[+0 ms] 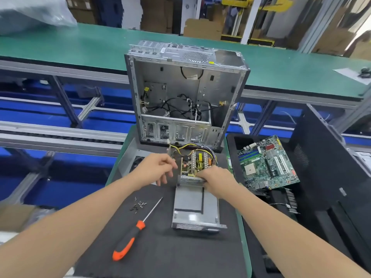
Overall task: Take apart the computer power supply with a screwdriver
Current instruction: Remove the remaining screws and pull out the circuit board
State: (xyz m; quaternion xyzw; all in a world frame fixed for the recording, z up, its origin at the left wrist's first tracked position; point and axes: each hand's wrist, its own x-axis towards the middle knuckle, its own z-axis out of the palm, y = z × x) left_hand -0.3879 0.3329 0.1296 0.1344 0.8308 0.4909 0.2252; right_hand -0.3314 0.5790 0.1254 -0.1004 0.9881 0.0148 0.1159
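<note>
Power supply is open. Circuit board, with a yellow transformer, coils and heat sinks, sits at the far end of the grey metal casing, apparently raised off it. The casing lies flat mid-tabletop, nearer the right edge. Yellow and black wires leave the board's far end. Screwdriver, orange-and-black handle, lies loose left of the casing, handle toward the near edge. Small dark screws are clustered just left of its shaft.

- Power supply housing, lower centre: bare grey sheet metal, dull sheen.
- Screwdriver: glossy orange-black plastic handle, bright metal shaft.
- Mat: matt black, finely textured.
</note>
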